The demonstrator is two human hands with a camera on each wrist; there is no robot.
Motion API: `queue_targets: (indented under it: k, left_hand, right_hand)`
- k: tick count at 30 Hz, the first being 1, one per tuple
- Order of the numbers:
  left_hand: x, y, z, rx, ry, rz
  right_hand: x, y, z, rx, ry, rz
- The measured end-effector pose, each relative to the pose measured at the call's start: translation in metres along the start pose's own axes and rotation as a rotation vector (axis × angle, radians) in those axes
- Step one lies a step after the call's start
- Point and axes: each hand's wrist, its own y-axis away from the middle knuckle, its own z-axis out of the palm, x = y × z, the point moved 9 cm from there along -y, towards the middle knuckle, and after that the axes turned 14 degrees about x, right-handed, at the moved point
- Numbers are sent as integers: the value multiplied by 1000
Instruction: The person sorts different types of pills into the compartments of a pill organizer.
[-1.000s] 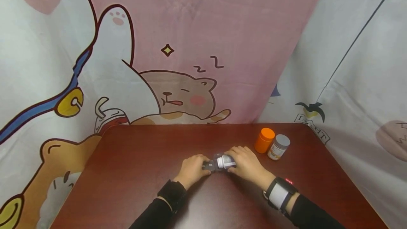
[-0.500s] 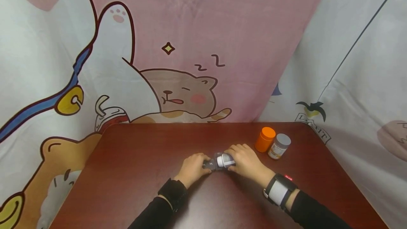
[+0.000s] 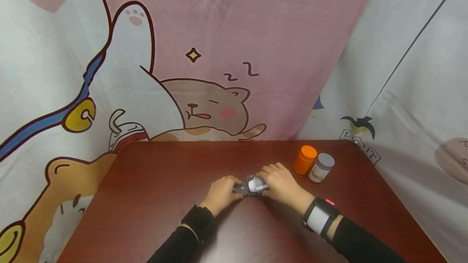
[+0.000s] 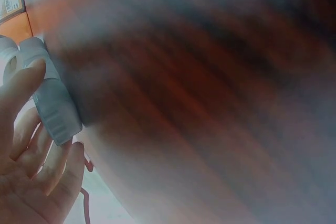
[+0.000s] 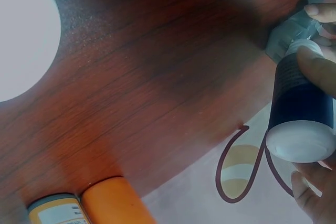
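Observation:
My left hand [image 3: 220, 193] holds a dark translucent pill box [image 3: 241, 189] with lettered segments low over the table, between thumb and fingers. In the left wrist view the box [image 4: 56, 109] is greyish and clear-walled. My right hand [image 3: 280, 185] grips an uncapped bottle [image 3: 258, 184] with a white neck and grey body. The bottle is tipped over, its mouth pointing left at the pill box. From the right wrist, the bottle [image 5: 300, 95] shows a dark label and pale base, its neck right at the box's clear part [image 5: 287, 36].
An orange bottle [image 3: 304, 160] and a white jar with a grey lid [image 3: 321, 168] stand together behind my right hand. They rest on a dark red-brown table [image 3: 164, 173]. A cartoon-printed cloth [image 3: 278, 52] hangs beyond the table's back edge.
My right hand has shifted slightly left with the bottle, bringing its neck a little further over the pill box. The left hand holds its place.

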Motion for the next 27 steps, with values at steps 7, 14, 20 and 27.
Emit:
queue_targets:
  k: [7, 14, 20, 27]
  left_hand:
    - [0, 0, 1, -3, 0, 4]
    - [-1, -1, 1, -10, -2, -1]
    - [-3, -1, 1, -11, 0, -8]
    - [-1, -1, 1, -10, 3, 3]
  right_hand:
    - [0, -1, 0, 7, 8, -10]
    - [-2, -4, 0, -1, 25, -43]
    - [-6, -9, -2, -17, 37, -68]
    - [-9, -13, -2, -38, 34, -78]
